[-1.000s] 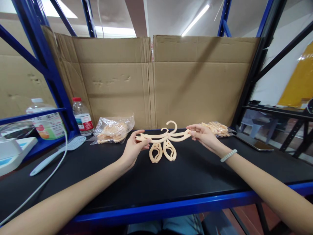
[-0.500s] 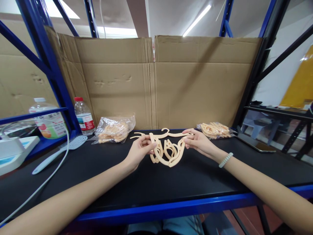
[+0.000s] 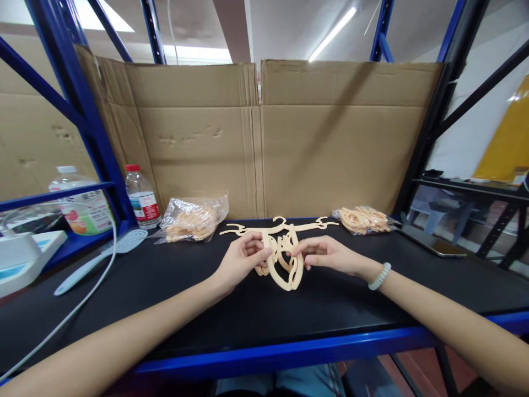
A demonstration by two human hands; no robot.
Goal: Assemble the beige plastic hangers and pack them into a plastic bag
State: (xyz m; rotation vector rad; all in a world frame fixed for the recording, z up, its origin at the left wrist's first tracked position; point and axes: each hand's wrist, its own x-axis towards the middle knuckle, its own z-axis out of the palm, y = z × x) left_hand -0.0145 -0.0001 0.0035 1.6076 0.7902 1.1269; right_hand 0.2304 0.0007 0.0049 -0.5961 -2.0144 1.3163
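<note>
A cream plastic folding hanger (image 3: pixel 282 280) hangs between my hands, its two arms drawn close and its joint pointing toward me. My left hand (image 3: pixel 243 255) pinches its left arm. On the right arm, my right hand (image 3: pixel 320 253) grips with thumb and fingers. Behind lies another cream hanger (image 3: pixel 256 229), spread flat on the black tabletop (image 3: pixel 330 309), with its hook up and small clips at both ends. More cream hanger pieces lie just behind the held one, partly hidden by it.
Clear bags of cream hangers stand at the back, one bag (image 3: pixel 192 220) left and one bag (image 3: pixel 362 219) right. Farther left are a red-capped bottle (image 3: pixel 143 201), a pale blue brush (image 3: pixel 103 259) and a white cable (image 3: pixel 97 286). A flat dark device (image 3: pixel 433 242) lies right.
My hands have come closer together, folding the held hanger's arms inward. My right hand has moved left and slightly down, uncovering the flat hanger's right end.
</note>
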